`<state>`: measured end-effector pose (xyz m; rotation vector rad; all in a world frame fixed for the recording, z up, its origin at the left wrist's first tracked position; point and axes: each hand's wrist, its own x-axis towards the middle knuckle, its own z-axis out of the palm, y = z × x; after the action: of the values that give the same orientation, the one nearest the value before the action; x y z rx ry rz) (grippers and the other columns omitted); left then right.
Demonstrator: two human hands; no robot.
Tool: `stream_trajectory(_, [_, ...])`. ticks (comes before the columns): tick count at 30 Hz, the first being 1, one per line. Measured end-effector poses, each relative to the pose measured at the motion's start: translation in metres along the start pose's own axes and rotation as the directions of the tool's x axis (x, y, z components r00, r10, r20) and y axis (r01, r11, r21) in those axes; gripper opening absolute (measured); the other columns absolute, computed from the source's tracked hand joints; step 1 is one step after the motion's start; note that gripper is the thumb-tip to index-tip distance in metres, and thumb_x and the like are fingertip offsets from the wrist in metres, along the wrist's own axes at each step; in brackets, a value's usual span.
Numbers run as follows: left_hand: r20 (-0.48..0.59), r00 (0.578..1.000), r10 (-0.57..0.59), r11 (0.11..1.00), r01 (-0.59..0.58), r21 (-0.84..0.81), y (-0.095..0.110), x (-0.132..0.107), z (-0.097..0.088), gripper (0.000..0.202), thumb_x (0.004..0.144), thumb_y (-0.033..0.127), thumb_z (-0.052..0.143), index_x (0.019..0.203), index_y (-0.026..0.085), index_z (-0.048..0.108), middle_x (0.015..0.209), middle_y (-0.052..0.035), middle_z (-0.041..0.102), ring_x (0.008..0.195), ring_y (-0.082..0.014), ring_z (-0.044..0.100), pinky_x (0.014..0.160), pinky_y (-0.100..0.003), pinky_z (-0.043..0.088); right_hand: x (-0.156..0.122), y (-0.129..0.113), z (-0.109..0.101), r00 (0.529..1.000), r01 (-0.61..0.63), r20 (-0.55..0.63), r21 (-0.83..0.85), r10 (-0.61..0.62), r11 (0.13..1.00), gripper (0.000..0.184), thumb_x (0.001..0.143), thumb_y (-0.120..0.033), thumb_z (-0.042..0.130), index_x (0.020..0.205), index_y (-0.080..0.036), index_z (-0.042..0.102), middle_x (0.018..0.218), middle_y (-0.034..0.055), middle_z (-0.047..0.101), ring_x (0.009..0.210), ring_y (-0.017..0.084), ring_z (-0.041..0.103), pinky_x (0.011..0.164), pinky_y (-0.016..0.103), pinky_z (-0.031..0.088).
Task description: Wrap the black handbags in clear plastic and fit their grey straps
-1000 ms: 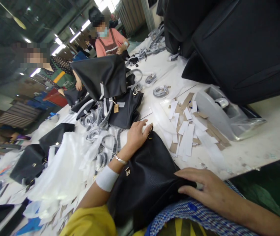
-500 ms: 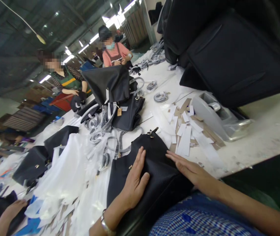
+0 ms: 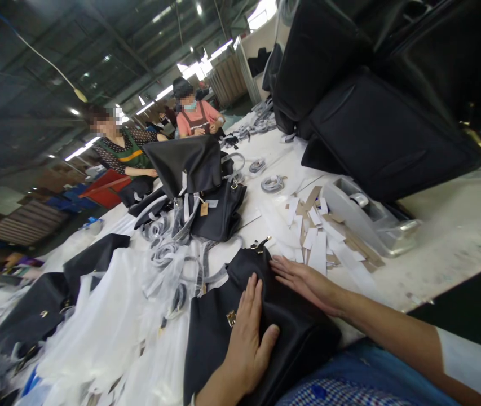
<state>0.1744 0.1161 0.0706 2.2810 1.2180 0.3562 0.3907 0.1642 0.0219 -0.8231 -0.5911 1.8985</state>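
A black handbag (image 3: 303,321) with gold-coloured metal fittings lies on the table edge against my body. My left hand (image 3: 248,332) rests flat on its front panel, fingers stretched out, just right of a gold clasp (image 3: 231,318). On the bag's far right side lies my right hand (image 3: 303,282), its fingers extended and pressing the surface. Neither hand is wrapped around anything. A small metal clip fitting (image 3: 260,245) shows at the bag's far end.
A tape dispenser (image 3: 367,214) stands right, beside paper and card strips (image 3: 318,237). Stacked black bags (image 3: 384,124) rise behind it. White plastic wrapping (image 3: 100,316) and wrapped straps (image 3: 164,248) lie left. Two co-workers (image 3: 126,149) (image 3: 198,115) stand across the table.
My right hand has slid toward the bag's far end, and my left hand has shifted slightly right along the front. The view has tilted upward. Another person's hand at lower left has left view.
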Motion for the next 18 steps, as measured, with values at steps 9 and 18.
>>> stream_trajectory(9, [0.004,0.989,0.147,0.989,-0.146,-0.022,-0.007,-0.002,0.008,0.072,0.103,0.042,0.035,0.160,0.023,-0.005,0.169,-0.0111,0.002,0.155,-0.0282,0.008,0.124,-0.051,0.020,-0.064,0.001,-0.008,0.988,-0.083,-0.153,-0.623,-0.016,0.778,0.077,0.090,-0.071,0.051,0.151,-0.025,0.043,0.159,0.0022,0.036,0.150,0.028,0.024,0.126,0.050,0.005])
stream_trajectory(18, [-0.030,0.998,0.052,0.999,-0.053,-0.011,-0.013,-0.006,0.022,0.076,0.102,0.048,0.036,0.160,0.021,-0.004,0.169,-0.0115,0.000,0.155,-0.0294,0.004,0.124,-0.053,0.017,-0.041,0.000,-0.013,0.998,-0.018,0.042,-0.530,0.048,0.848,0.072,0.094,-0.063,0.052,0.153,-0.024,0.038,0.159,0.0040,0.036,0.149,0.027,0.028,0.126,0.048,0.013])
